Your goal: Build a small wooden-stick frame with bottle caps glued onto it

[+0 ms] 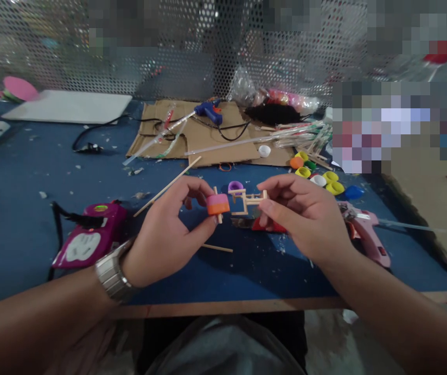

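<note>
My left hand is closed on a short wooden stick that runs through a joined pair of pink and orange bottle caps. Its thumb and fingers pinch the stick's ends. Between the thumb and fingertips of my right hand is a small frame of wooden sticks. The caps and the frame are close together, with a narrow gap between them. Just behind the frame, a purple bottle cap lies on the blue table. Below the right hand lies a tool with a red handle, partly hidden by the fingers.
A pink glue gun lies at right, near several coloured bottle caps. A blue glue gun rests on cardboard. At left are a purple corded device and a long wooden stick. Mesh stands behind.
</note>
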